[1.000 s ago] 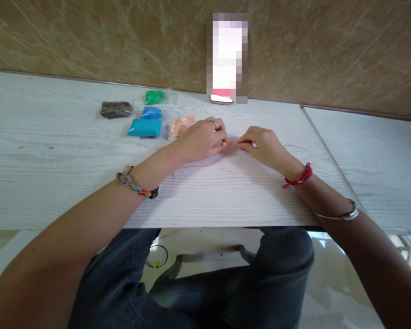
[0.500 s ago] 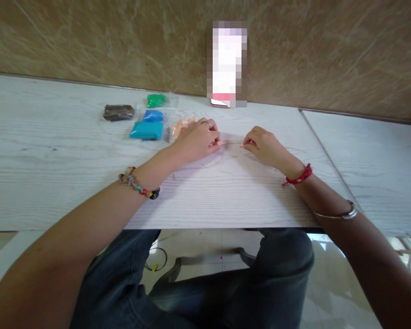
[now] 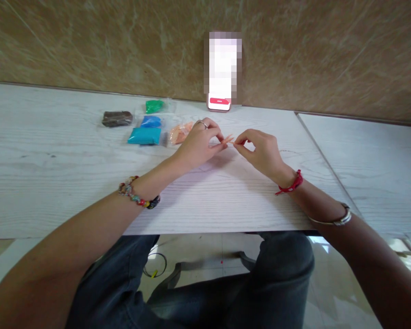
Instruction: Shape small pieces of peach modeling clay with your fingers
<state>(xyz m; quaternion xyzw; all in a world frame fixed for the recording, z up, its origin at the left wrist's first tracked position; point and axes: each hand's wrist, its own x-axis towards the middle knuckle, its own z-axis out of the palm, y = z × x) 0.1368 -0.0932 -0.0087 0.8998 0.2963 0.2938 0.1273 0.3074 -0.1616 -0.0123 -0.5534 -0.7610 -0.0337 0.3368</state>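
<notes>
Left hand: The left hand [image 3: 200,146] pinches small peach strips [image 3: 229,139] between thumb and fingers, their tips left jutting out, probably to keep them within the other hand's reach.
Right hand: The right hand [image 3: 262,148] closes thumb and forefinger on the end of a thin strip, a narrow grip that seems suited to so slight a piece.
Peach strips: Held between the two hands, above the white table [image 3: 208,196].
Peach bag: The clear bag [image 3: 180,133] lies just beside the left hand, likely for easy reach.
Other packets: Turquoise [image 3: 144,135], blue [image 3: 151,121], green [image 3: 154,106] and brown [image 3: 117,119] packets lie beyond it to the left, seemingly grouped aside to leave working room.
Phone: The phone [image 3: 219,101] leans upright against the marbled wall [image 3: 89,50], presumably so its screen faces the person.
</notes>
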